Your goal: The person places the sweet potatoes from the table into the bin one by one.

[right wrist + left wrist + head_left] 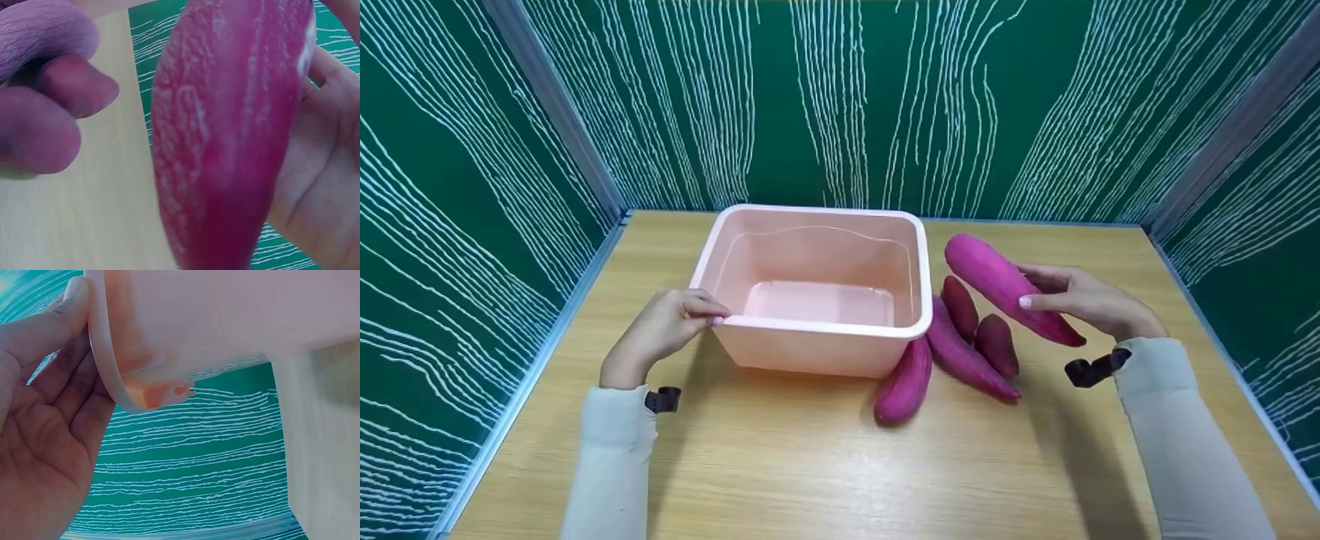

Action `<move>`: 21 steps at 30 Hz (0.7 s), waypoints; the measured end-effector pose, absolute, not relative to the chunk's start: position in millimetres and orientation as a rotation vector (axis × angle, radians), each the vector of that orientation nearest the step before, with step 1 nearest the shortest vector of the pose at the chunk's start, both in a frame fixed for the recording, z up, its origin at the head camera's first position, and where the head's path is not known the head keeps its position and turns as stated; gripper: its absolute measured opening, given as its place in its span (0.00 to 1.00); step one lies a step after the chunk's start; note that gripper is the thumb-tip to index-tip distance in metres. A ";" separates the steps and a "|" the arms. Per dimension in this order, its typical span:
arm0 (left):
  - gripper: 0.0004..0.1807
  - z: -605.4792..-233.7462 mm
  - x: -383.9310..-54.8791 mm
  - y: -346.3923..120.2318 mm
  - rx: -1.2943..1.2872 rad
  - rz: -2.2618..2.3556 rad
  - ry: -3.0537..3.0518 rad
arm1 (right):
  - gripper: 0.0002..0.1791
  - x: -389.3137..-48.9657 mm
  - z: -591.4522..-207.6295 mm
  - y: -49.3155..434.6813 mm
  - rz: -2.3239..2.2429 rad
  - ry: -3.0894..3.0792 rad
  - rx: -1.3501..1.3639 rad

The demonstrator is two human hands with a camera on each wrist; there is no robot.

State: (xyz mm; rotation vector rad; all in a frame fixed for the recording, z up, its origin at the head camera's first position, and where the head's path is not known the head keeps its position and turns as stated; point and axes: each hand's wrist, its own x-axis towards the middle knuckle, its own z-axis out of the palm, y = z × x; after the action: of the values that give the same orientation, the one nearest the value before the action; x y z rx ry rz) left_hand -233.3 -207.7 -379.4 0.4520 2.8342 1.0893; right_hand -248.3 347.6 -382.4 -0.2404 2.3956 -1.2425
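My left hand [664, 326] pinches the rim of a pink plastic bin [810, 349] at its near left corner. In the left wrist view the thumb lies on one side of the bin's rim [101, 337] and the fingers on the other. Raised above the table, a long magenta sweet potato [997, 277] is held by my right hand [1087, 300], its thumb on the near side. Below it lie a slim sweet potato [960, 356], two shorter dark ones [997, 345], and another sweet potato [906, 386] by the bin's near right corner.
The bin stands on a wooden table [810, 465], with only its bare floor showing inside. Green panels [772, 105] with white wavy lines close off the back and both sides. Grey metal posts [562, 112] stand at the back corners.
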 end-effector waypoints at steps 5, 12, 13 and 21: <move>0.10 -380.4 -233.3 -208.7 0.512 1.082 2.857 | 0.40 -251.4 -370.7 339.3 -1.245 2.397 -0.290; 0.11 -381.1 -233.8 -208.2 0.470 1.085 2.838 | 0.37 -259.0 -357.1 325.2 -1.244 2.387 -0.359; 0.11 -381.0 -233.7 -208.2 0.450 1.087 2.832 | 0.37 -260.1 -355.2 323.0 -1.238 2.383 -0.369; 0.11 -379.6 -234.0 -207.1 0.416 1.085 2.819 | 0.38 -267.3 -342.7 305.8 -1.221 2.359 -0.364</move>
State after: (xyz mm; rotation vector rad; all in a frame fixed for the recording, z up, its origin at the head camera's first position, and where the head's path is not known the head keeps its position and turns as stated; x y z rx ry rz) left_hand -234.0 -207.1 -379.6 0.4160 2.8188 1.0850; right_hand -267.3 305.8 -342.7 -0.3641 2.3587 -1.2210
